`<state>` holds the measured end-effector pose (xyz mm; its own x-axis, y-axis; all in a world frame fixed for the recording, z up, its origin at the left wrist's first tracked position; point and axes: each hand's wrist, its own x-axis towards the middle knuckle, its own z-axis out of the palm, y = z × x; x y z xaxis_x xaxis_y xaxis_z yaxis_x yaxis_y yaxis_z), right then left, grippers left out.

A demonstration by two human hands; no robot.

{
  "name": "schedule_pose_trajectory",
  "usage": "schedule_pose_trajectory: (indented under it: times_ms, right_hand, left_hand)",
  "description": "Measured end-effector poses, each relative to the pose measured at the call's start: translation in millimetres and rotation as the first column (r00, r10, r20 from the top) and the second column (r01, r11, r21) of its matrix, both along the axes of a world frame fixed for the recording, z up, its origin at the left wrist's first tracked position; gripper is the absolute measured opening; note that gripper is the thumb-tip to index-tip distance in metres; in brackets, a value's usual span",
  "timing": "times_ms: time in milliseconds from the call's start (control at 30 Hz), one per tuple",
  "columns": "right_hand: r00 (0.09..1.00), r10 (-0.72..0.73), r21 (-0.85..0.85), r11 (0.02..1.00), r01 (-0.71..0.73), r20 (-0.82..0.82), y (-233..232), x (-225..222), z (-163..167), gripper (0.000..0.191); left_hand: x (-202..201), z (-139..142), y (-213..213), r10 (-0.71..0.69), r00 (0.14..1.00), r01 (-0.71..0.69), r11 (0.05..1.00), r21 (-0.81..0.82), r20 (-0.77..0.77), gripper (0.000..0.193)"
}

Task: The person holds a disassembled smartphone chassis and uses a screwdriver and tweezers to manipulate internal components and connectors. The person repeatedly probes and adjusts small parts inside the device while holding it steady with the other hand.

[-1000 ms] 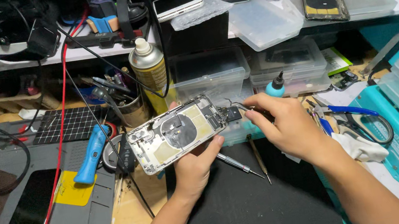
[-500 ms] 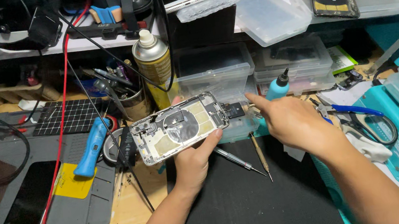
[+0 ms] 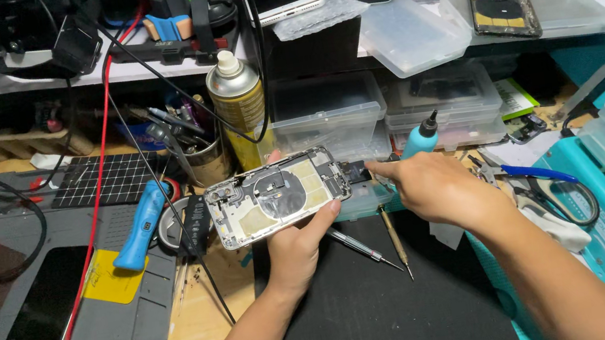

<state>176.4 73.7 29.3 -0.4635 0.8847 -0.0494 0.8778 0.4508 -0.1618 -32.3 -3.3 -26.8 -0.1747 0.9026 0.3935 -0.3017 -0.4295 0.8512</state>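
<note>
The left hand (image 3: 294, 247) grips an opened phone shell (image 3: 278, 195) from below, fingers curled over its near edge and thumb behind its far edge, holding it off the bench with the bare inside facing up. Taking the yellow spray can (image 3: 239, 107) as landmark, the shell sits just in front of and below the can, as it did a second ago; the left hand has kept its hold and barely shifted.

What has changed is the right hand (image 3: 433, 186). A second ago its fingers were bunched at the shell's right end; now it lies a little further right, with the forefinger stretched out and its tip at the small dark part that sticks out of that end. The other fingers are loosely folded, and I cannot tell whether they pinch anything. That suggests the work has passed from gripping the end to pressing or feeling one spot on it.

Right of the can, behind the right hand, a teal bottle (image 3: 422, 138) with a black nozzle stands upright. Two screwdrivers (image 3: 377, 243) lie on the black mat (image 3: 388, 317) below the shell. Left of the can, a blue tool (image 3: 139, 226) rests on a grey mat (image 3: 55, 279).
</note>
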Motion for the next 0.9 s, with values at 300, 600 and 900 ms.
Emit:
schedule_pose_trajectory:
  times_ms: [300, 600, 900]
  right_hand:
    - [0.988, 0.044, 0.04, 0.998, -0.038, -0.15, -6, -10, 15, 0.036]
    - [0.999, 0.034, -0.002, 0.999, -0.034, -0.038, -7, -10, 23, 0.028]
    - [0.994, 0.083, -0.026, 0.996, -0.082, 0.066, 8, -16, 24, 0.03]
  left_hand:
    - [0, 2, -3, -0.001, 1.0, 0.001, 1.0, -0.005, -0.001, 0.098]
    - [0, 1, -3, -0.015, 1.0, 0.015, 1.0, -0.001, 0.008, 0.098]
    - [-4, 0, -4, -0.005, 1.0, 0.005, 1.0, -0.023, -0.007, 0.098]
